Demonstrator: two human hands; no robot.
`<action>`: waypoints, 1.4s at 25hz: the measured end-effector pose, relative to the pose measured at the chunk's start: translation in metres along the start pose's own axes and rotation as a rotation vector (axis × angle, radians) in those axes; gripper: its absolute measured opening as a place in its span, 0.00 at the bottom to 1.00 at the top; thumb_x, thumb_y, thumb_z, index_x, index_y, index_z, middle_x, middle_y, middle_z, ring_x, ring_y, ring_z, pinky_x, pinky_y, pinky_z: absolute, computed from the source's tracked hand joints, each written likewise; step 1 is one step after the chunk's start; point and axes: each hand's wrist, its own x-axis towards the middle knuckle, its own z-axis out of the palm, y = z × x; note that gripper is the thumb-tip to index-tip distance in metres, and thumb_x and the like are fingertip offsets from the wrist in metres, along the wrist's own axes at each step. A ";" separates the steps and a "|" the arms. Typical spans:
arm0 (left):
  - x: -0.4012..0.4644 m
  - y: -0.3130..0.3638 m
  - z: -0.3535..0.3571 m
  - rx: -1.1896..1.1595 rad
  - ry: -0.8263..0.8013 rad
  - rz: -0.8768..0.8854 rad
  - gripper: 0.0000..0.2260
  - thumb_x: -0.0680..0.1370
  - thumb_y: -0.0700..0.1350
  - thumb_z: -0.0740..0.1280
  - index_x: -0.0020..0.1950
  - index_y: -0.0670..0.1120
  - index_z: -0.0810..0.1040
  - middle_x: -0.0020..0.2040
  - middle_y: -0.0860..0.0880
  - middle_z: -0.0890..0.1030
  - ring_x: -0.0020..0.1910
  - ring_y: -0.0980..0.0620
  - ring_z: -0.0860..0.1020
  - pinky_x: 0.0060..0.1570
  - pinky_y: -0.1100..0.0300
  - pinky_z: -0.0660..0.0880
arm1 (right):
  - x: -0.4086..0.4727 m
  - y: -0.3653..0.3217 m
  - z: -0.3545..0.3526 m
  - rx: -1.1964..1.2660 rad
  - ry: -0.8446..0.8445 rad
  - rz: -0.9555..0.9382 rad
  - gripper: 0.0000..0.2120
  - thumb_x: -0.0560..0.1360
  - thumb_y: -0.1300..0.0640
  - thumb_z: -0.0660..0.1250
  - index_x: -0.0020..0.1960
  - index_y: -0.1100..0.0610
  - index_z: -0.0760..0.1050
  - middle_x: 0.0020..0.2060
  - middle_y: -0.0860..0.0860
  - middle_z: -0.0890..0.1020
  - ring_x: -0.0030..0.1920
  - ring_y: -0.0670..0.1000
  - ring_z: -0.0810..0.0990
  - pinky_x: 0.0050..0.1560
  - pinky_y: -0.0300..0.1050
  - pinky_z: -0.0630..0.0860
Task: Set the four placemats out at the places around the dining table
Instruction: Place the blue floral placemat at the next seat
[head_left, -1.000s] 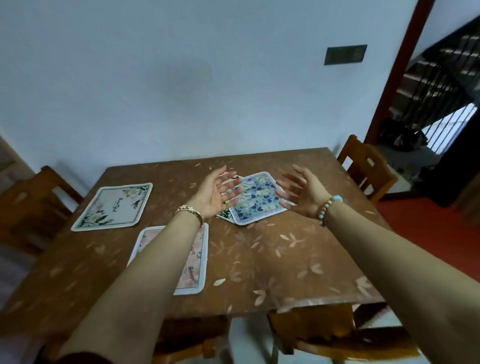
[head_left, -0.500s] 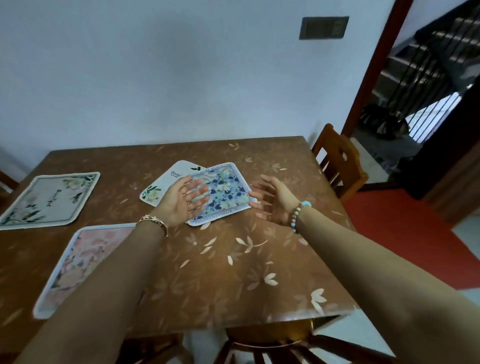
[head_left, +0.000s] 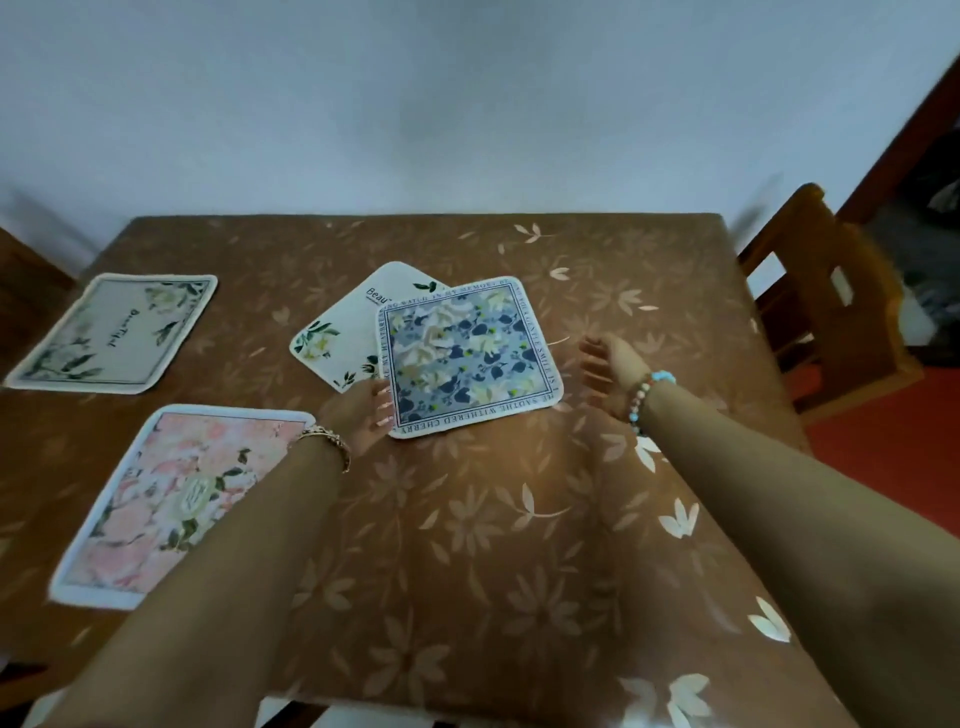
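Between the spread left hand (head_left: 363, 415), touching its near-left corner, and the open, empty right hand (head_left: 605, 366) just beside lies the blue floral placemat (head_left: 470, 356), overlapping the white leaf-print placemat (head_left: 337, 332).

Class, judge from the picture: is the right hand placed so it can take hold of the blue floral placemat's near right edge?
Probably yes. The right hand is open just beside the blue floral placemat, with only bare table between them; the left hand is at the opposite edge.
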 end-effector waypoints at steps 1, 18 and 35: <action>0.017 -0.009 -0.003 0.009 0.055 -0.024 0.06 0.83 0.45 0.59 0.54 0.46 0.74 0.43 0.51 0.74 0.40 0.52 0.73 0.42 0.60 0.70 | 0.017 0.008 0.003 0.007 0.004 0.027 0.11 0.75 0.53 0.60 0.35 0.52 0.71 0.24 0.47 0.72 0.29 0.49 0.67 0.31 0.38 0.68; 0.016 -0.051 0.046 0.212 -0.089 -0.205 0.08 0.78 0.36 0.66 0.58 0.40 0.79 0.50 0.44 0.82 0.43 0.48 0.80 0.45 0.58 0.78 | 0.070 0.071 0.054 -0.253 -0.055 0.226 0.18 0.79 0.71 0.56 0.68 0.63 0.69 0.63 0.60 0.77 0.59 0.60 0.77 0.45 0.54 0.77; 0.008 0.014 0.026 0.480 0.032 0.264 0.13 0.80 0.43 0.67 0.62 0.38 0.79 0.62 0.38 0.81 0.58 0.38 0.79 0.61 0.43 0.76 | 0.005 -0.023 -0.020 -0.973 0.101 -0.319 0.02 0.70 0.58 0.72 0.42 0.55 0.83 0.33 0.53 0.83 0.33 0.51 0.79 0.37 0.41 0.76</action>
